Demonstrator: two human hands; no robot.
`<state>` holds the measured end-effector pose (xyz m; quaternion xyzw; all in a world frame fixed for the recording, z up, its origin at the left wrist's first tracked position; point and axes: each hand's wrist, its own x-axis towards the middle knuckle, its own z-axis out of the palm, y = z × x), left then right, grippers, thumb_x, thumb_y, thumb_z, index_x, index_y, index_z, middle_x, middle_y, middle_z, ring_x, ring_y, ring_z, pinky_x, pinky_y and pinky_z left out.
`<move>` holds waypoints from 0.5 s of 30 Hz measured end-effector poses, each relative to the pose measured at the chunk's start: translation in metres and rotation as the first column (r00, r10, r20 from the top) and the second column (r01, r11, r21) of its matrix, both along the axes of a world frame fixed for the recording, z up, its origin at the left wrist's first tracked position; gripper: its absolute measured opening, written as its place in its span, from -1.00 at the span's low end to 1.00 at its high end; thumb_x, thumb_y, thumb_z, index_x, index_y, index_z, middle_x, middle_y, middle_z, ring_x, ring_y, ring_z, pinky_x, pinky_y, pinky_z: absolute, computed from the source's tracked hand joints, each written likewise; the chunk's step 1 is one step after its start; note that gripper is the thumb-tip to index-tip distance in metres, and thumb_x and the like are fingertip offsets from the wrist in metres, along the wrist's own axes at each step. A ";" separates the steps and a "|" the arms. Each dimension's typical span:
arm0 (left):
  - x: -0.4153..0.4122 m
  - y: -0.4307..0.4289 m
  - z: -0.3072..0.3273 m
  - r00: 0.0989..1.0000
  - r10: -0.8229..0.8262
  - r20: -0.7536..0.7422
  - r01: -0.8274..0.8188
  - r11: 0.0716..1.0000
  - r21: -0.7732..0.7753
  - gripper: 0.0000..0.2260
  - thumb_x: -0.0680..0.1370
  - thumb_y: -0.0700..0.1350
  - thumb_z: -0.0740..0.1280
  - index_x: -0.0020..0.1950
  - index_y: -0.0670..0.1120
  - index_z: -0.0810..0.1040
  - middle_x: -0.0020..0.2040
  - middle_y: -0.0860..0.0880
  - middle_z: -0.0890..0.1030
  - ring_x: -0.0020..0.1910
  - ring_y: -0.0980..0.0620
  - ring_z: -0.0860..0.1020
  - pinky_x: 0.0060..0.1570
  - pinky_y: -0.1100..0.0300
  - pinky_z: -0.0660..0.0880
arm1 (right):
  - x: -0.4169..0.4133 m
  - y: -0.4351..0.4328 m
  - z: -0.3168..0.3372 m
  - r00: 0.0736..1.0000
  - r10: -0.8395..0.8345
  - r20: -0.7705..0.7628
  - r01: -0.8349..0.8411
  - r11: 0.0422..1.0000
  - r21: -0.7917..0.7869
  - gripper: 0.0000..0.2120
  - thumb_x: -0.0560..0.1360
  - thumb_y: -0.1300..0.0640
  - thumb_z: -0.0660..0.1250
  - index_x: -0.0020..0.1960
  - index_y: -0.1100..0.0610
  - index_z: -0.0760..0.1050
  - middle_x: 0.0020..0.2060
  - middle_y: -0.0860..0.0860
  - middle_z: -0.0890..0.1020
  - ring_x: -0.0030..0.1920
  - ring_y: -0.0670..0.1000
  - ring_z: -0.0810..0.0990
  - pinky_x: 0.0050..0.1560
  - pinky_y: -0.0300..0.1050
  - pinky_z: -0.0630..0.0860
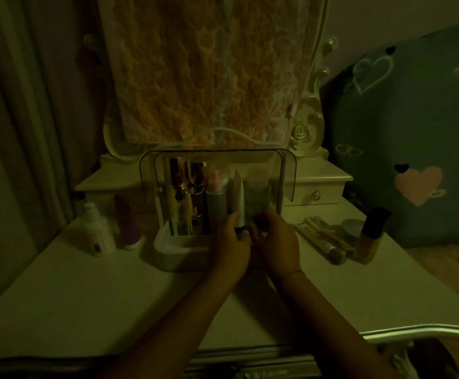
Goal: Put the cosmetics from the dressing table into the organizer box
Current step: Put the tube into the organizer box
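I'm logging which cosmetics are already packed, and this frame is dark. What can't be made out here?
Head view only:
- Organizer box: right front portion hidden behind both hands.
- Right hand: whatever its fingers hold is lost in shadow.
- White tube: lower end covered by the left hand.
- White bottle: label too small and dim to read.

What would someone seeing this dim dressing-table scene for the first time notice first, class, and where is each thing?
Both hands, left hand and right hand, meet at the front of the clear-lidded organizer box in the middle, around an upright white tube. Shiny gold tubes stand inside on the box's left. Behind hangs an orange floral cloth; a white bottle and purple tube wait at the left.
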<state>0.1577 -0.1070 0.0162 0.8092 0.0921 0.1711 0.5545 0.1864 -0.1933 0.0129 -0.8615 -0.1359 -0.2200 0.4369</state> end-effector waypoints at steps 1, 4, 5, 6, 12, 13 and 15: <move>-0.005 -0.004 -0.003 0.999 -0.004 0.039 0.004 1.000 -0.006 -0.59 0.56 -0.21 0.20 0.39 0.05 0.31 0.39 -0.05 0.39 0.26 -0.06 0.44 0.13 0.07 0.49 | -0.009 -0.009 0.002 0.999 0.016 0.051 -0.017 1.000 0.022 -0.79 0.48 0.08 0.31 0.09 0.11 0.51 -0.02 0.03 0.64 -0.02 -0.01 0.60 -0.05 -0.15 0.54; -0.023 -0.021 -0.010 0.981 -0.040 0.191 0.035 0.999 0.029 -0.59 0.54 -0.24 0.22 0.33 0.11 0.35 0.35 0.09 0.36 0.26 0.14 0.38 0.07 0.39 0.42 | -0.033 -0.045 0.006 0.984 0.006 0.180 -0.030 0.991 0.129 -0.84 0.46 0.08 0.31 0.04 0.06 0.50 -0.10 -0.07 0.61 -0.09 -0.13 0.58 -0.07 -0.27 0.52; -0.028 -0.029 -0.011 0.970 -0.069 0.231 0.059 0.997 0.049 -0.60 0.54 -0.24 0.23 0.30 0.13 0.37 0.31 0.14 0.36 0.22 0.24 0.36 0.01 0.48 0.41 | -0.037 -0.060 0.007 0.981 -0.032 0.194 -0.003 0.984 0.179 -0.84 0.46 0.08 0.32 0.03 0.02 0.49 -0.12 -0.10 0.59 -0.10 -0.18 0.56 -0.10 -0.34 0.49; -0.032 -0.038 -0.014 0.960 -0.104 0.259 0.090 0.994 0.065 -0.60 0.53 -0.25 0.23 0.28 0.14 0.39 0.27 0.18 0.37 0.19 0.29 0.36 -0.01 0.50 0.42 | -0.038 -0.076 0.008 0.977 -0.092 0.192 0.045 0.971 0.233 -0.82 0.45 0.09 0.33 0.05 0.00 0.46 -0.13 -0.13 0.56 -0.11 -0.20 0.55 -0.14 -0.39 0.45; -0.024 -0.103 -0.017 0.947 -0.285 0.146 0.286 0.958 0.014 -0.62 0.54 -0.20 0.24 0.29 0.14 0.38 0.23 0.19 0.41 -0.02 0.53 0.37 -0.14 0.58 0.37 | -0.004 -0.167 -0.003 0.936 -0.349 -0.038 0.338 0.865 0.371 -0.43 0.36 0.20 0.47 0.29 0.25 0.31 0.21 0.23 0.42 0.19 0.19 0.44 0.16 0.10 0.45; -0.020 -0.113 -0.017 0.945 -0.302 0.127 0.301 0.953 0.026 -0.62 0.54 -0.19 0.23 0.31 0.13 0.36 0.28 0.15 0.42 0.05 0.46 0.37 -0.05 0.53 0.38 | 0.001 -0.175 -0.006 0.947 -0.309 -0.093 0.321 0.870 0.374 -0.36 0.36 0.22 0.47 0.34 0.26 0.27 0.27 0.23 0.39 0.25 0.19 0.40 0.23 0.12 0.42; -0.012 -0.132 -0.014 0.937 -0.345 0.060 0.343 0.938 0.046 -0.60 0.56 -0.15 0.21 0.38 0.12 0.30 0.38 0.06 0.39 0.24 0.20 0.40 0.11 0.32 0.43 | 0.008 -0.185 -0.013 0.965 -0.194 -0.179 0.251 0.883 0.396 -0.30 0.38 0.26 0.44 0.42 0.23 0.18 0.35 0.20 0.35 0.32 0.18 0.36 0.25 0.02 0.37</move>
